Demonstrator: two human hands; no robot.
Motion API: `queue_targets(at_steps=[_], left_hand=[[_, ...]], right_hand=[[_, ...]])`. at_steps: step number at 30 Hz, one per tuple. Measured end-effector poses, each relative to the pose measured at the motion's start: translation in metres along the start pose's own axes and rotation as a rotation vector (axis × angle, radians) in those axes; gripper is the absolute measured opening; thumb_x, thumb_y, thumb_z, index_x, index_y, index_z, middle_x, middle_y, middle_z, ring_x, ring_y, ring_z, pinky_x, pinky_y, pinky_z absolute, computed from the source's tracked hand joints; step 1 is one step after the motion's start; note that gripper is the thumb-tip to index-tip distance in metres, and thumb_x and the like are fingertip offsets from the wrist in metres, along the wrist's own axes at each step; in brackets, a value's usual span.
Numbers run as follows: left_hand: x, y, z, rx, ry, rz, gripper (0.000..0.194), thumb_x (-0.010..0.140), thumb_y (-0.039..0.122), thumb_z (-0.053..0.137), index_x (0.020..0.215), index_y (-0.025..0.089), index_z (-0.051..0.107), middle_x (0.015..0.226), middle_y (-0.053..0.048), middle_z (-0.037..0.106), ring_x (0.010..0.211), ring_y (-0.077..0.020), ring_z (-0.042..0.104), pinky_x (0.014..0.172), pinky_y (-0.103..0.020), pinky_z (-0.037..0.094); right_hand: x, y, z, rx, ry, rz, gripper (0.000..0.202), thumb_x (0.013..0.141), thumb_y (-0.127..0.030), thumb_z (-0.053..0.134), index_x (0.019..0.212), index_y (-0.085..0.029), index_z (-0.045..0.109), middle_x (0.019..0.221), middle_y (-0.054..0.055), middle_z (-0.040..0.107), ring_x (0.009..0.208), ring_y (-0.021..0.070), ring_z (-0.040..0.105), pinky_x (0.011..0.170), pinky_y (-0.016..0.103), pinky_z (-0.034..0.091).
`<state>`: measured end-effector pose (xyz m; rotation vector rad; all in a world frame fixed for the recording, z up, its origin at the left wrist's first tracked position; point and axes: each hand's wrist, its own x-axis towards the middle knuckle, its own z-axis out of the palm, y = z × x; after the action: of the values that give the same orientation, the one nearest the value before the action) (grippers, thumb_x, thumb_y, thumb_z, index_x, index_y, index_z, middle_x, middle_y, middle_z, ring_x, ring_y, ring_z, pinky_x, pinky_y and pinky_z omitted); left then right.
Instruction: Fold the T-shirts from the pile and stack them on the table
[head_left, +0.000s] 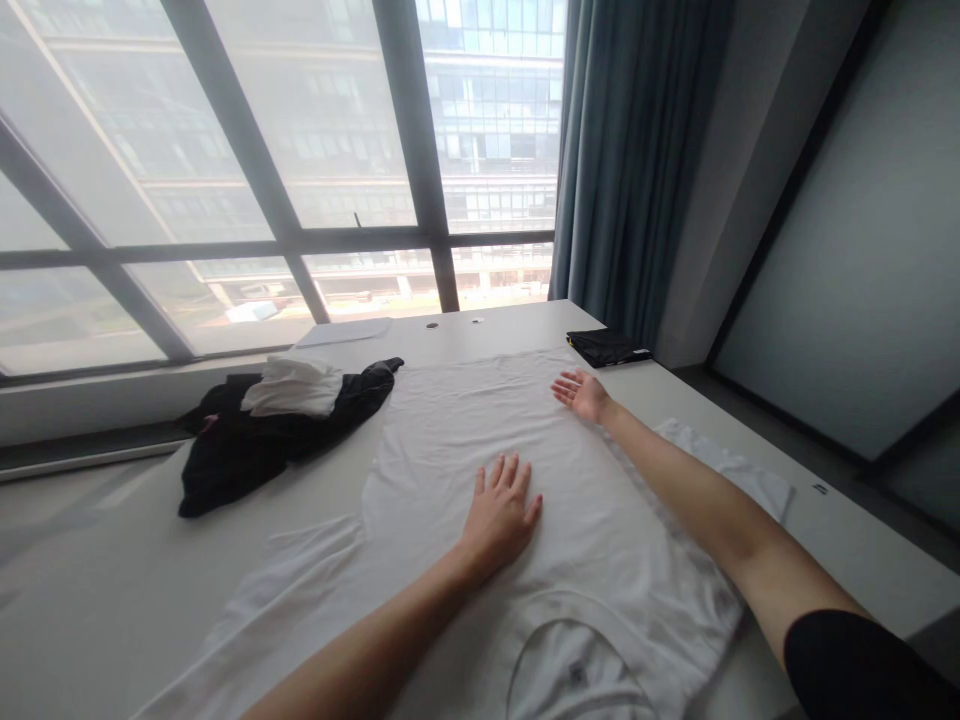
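Left hand (501,510) lies flat, fingers spread, on the wrinkled white cloth shirt (450,440).

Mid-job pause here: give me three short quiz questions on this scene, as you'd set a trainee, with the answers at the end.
1. True or false: the left hand lies palm down on the shirt.
2. Fill in the colour: the small cloth on top of the black garment is ____.
3. Which of these is nearest the right hand? A) the collar; B) the folded black cloth; C) the window.

Key: 1. True; 2. white; 3. B.
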<state>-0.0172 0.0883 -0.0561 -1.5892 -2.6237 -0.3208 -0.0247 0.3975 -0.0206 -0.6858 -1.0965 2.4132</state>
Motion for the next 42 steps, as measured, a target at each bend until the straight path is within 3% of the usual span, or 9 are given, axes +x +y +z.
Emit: queue_targets(at_steps=[6,13,20,28,30,34,37,39,42], left_hand=[[0.0,-0.002,0.001,-0.015,-0.001,-0.01,0.058,0.103,0.047,0.039,0.155,0.022,0.042,0.165,-0.01,0.032,0.154,-0.0315,0.023,0.124,-0.057,0.019],[-0.002,-0.004,0.001,-0.057,-0.022,-0.02,0.058,0.102,0.046,0.041,0.156,0.024,0.041,0.166,-0.007,0.029,0.155,-0.0306,0.021,0.125,-0.058,0.018],[-0.002,-0.006,-0.001,-0.09,-0.076,-0.033,0.062,0.101,0.044,0.045,0.16,0.027,0.035,0.168,-0.004,0.023,0.156,-0.0313,0.018,0.125,-0.058,0.016],[0.0,-0.007,-0.004,-0.109,-0.11,-0.022,0.063,0.101,0.048,0.045,0.16,0.028,0.035,0.168,-0.005,0.022,0.155,-0.0331,0.019,0.125,-0.06,0.019],[0.0,-0.007,-0.003,-0.11,-0.104,-0.019,0.063,0.101,0.048,0.045,0.16,0.028,0.035,0.168,-0.005,0.022,0.155,-0.0337,0.02,0.124,-0.06,0.019],[-0.001,-0.008,-0.002,-0.111,-0.108,-0.024,0.064,0.1,0.046,0.046,0.161,0.028,0.033,0.168,-0.005,0.02,0.155,-0.0343,0.02,0.124,-0.06,0.018],[-0.001,-0.008,-0.002,-0.116,-0.119,-0.027,0.064,0.1,0.048,0.045,0.161,0.028,0.032,0.169,-0.004,0.019,0.155,-0.0346,0.019,0.124,-0.061,0.019],[-0.001,-0.008,-0.002,-0.12,-0.122,-0.027,0.064,0.101,0.05,0.043,0.16,0.028,0.033,0.169,-0.005,0.019,0.155,-0.0348,0.019,0.124,-0.061,0.018],[-0.001,-0.008,-0.003,-0.122,-0.128,-0.019,0.064,0.102,0.052,0.042,0.16,0.027,0.034,0.168,-0.006,0.02,0.155,-0.035,0.02,0.124,-0.062,0.018]], right_hand=[[0.02,0.039,0.023,-0.109,-0.625,0.334,0.055,0.106,-0.055,0.033,0.131,-0.013,0.057,0.128,0.019,0.065,0.114,0.0268,0.069,0.098,0.048,0.055],[0.099,-0.043,-0.015,0.025,0.066,-0.053,0.049,0.107,-0.052,0.023,0.134,-0.022,0.049,0.126,0.016,0.064,0.095,0.0185,0.071,0.08,0.038,0.062],[0.137,-0.04,0.005,-0.102,-0.298,0.233,0.057,0.103,-0.057,0.035,0.12,-0.008,0.058,0.118,0.027,0.067,0.101,0.0286,0.072,0.084,0.047,0.061],[0.17,-0.052,0.022,-0.06,0.054,-0.044,0.052,0.107,-0.05,0.02,0.115,-0.017,0.06,0.108,0.015,0.07,0.097,0.0204,0.07,0.084,0.04,0.059],[0.155,-0.032,0.045,-0.081,-0.095,0.026,0.047,0.105,-0.05,0.035,0.113,-0.015,0.064,0.113,0.017,0.071,0.104,0.0222,0.069,0.093,0.041,0.056],[0.102,0.028,0.09,-0.191,-0.897,0.494,0.059,0.103,-0.06,0.035,0.13,-0.014,0.062,0.141,0.019,0.061,0.131,0.0297,0.057,0.11,0.049,0.044],[0.092,0.046,0.096,-0.35,-1.11,0.792,0.059,0.103,-0.057,0.04,0.132,-0.01,0.061,0.146,0.022,0.055,0.131,0.0331,0.058,0.111,0.049,0.043],[0.11,0.033,0.085,-0.397,-1.018,0.799,0.052,0.105,-0.049,0.042,0.131,-0.008,0.061,0.143,0.024,0.057,0.125,0.0317,0.062,0.106,0.046,0.047],[0.157,-0.006,0.063,-0.261,-0.534,0.425,0.044,0.107,-0.041,0.036,0.125,-0.009,0.061,0.127,0.024,0.066,0.11,0.0262,0.069,0.093,0.044,0.055]])
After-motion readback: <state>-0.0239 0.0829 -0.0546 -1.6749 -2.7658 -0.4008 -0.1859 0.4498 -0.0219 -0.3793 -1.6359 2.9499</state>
